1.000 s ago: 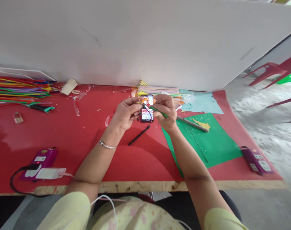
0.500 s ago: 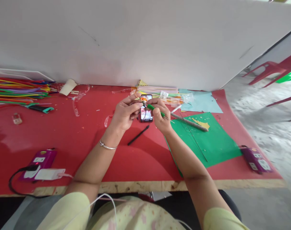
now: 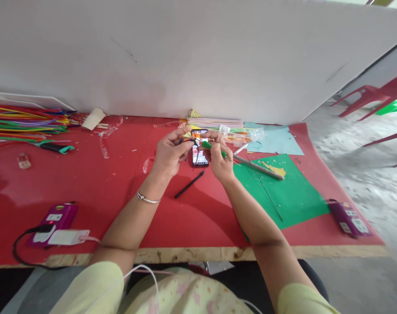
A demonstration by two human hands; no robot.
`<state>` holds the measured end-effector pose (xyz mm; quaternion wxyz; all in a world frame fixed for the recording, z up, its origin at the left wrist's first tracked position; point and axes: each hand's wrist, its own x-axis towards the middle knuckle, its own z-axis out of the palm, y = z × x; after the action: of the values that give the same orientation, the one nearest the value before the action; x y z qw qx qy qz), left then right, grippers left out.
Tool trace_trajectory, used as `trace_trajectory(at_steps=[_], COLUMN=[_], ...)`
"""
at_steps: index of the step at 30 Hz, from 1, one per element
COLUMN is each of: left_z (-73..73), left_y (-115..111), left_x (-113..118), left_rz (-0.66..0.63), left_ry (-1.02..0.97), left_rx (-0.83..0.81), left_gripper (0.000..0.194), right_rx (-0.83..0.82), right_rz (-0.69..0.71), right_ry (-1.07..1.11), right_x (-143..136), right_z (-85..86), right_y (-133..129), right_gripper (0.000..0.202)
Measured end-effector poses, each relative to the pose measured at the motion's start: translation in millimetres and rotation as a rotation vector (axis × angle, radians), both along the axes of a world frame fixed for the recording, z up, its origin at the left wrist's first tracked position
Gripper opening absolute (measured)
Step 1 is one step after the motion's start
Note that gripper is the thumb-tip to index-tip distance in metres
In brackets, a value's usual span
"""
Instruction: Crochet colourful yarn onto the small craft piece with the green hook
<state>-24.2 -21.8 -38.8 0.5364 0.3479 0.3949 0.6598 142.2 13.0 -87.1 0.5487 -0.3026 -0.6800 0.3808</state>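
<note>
My left hand [image 3: 170, 155] is closed in a pinch on a small dark piece [image 3: 194, 141] with a black strand hanging from it. Bits of orange and blue show by those fingertips; what they belong to I cannot make out. Wrapped in the fingers of my right hand [image 3: 221, 159] is a green-handled tool [image 3: 207, 145], its front end pointing at the pinched piece. A thin pale stick or wire sticks out behind that hand. Between and beyond my hands lies a phone [image 3: 200, 162] with its screen lit, partly covered by the fingers.
A black stick [image 3: 189, 184] lies below the phone. A green sheet [image 3: 299, 203] at right bears a grey fuzzy rod [image 3: 264, 168] and yellow scraps. Colourful pipe cleaners [image 3: 25, 124] are at far left. Purple power strips [image 3: 63, 216] sit near the front corners. A white wall [image 3: 185, 61] stands behind.
My left fingers have shifted slightly, and blue and orange bits now show at them. The green-handled tool has moved slightly right, and the black strand hangs straighter.
</note>
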Motion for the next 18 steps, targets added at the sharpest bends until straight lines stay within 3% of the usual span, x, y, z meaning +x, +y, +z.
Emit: trace_trajectory(at_steps=[3,11,18], left_z=[0.2,-1.7,-7.7], left_y=[0,1,2], left_x=[1,2,4], left_rz=[0.031,0.059,0.204], left_ry=[0.029,0.033,0.193], left_rx=[0.02,0.052,0.197], left_gripper=[0.047,0.047,0.042], right_rx=[-0.007,-0.052,-0.401], right_rz=[-0.043,0.025,0.127], right_ry=[0.052,0.047,0.215], right_x=[0,1,-8], right_z=[1.7,11.1,24.5], right_y=[-2,-7,-18], right_gripper=[0.067,0.065,0.063])
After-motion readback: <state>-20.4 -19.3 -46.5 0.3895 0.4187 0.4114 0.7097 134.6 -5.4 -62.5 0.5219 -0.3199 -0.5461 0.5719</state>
